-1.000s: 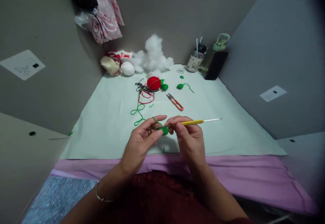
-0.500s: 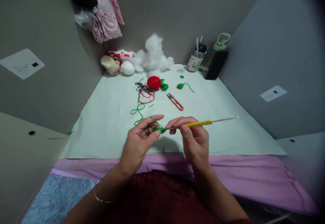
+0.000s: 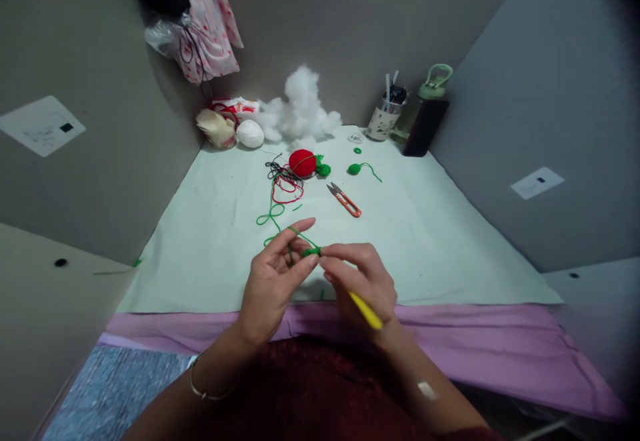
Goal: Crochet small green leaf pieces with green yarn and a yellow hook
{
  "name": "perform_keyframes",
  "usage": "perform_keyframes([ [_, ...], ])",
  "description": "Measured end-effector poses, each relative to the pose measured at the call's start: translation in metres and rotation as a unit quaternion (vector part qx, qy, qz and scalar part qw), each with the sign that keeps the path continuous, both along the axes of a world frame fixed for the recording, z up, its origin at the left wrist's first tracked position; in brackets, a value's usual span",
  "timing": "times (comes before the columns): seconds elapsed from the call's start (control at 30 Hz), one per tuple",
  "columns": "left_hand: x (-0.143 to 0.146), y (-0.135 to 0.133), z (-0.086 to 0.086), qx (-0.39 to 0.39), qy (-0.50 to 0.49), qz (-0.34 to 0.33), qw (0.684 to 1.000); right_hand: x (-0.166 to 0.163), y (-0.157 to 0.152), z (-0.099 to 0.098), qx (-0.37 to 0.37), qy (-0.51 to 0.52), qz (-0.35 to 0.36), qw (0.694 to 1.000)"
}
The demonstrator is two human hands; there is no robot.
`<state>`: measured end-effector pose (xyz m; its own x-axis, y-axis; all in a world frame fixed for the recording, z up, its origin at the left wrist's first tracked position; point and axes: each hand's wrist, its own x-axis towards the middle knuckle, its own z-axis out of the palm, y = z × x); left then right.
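My left hand [image 3: 274, 274] pinches a small green crochet piece [image 3: 311, 252] between thumb and fingers, with green yarn [image 3: 303, 235] running over its raised index finger. Close against the piece, my right hand [image 3: 363, 280] is closed around a crochet hook with a yellow handle [image 3: 367, 311]. The handle slants down toward my wrist; the tip is hidden by fingers and the piece. Slack green yarn [image 3: 271, 217] loops across the table beyond my left hand. Orange-handled thread snips [image 3: 345, 200] lie past my hands, blades pointing away.
A red yarn ball [image 3: 303, 163] lies by a green crocheted bit [image 3: 323, 170] and tangled black yarn [image 3: 275, 168]. Farther right is a small green ball with a tail [image 3: 355, 169]. White stuffing [image 3: 303, 111], a pen cup [image 3: 385, 120] and a green bottle [image 3: 429, 101] stand along the back.
My right hand has turned, swinging the yellow handle from pointing right to pointing down toward my wrist. Its fingers have come closer to the green piece. My left hand has hardly moved.
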<state>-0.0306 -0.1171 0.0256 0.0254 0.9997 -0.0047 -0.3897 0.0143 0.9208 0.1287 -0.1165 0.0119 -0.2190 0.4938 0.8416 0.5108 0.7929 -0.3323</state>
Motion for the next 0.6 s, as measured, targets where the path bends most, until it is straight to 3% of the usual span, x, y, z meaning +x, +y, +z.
perform_keyframes([
  [0.1,-0.002,0.004,0.003,-0.081,-0.109,-0.072,0.988,0.001,-0.002,-0.004,0.016,-0.032,-0.018,0.999],
  [0.2,-0.008,0.009,0.005,-0.122,-0.165,-0.092,0.974,0.000,0.000,-0.001,-0.066,0.097,0.031,0.993],
  [0.3,-0.011,0.011,0.005,-0.102,-0.161,-0.074,0.979,-0.002,0.005,0.006,-0.192,0.289,0.104,0.932],
  [0.4,-0.010,0.008,0.004,-0.079,-0.136,-0.094,0.983,-0.006,0.010,0.009,-0.279,0.366,0.174,0.871],
  [0.6,-0.006,0.004,0.002,-0.076,-0.103,-0.103,0.986,-0.007,0.013,0.004,-0.335,0.375,0.178,0.846],
])
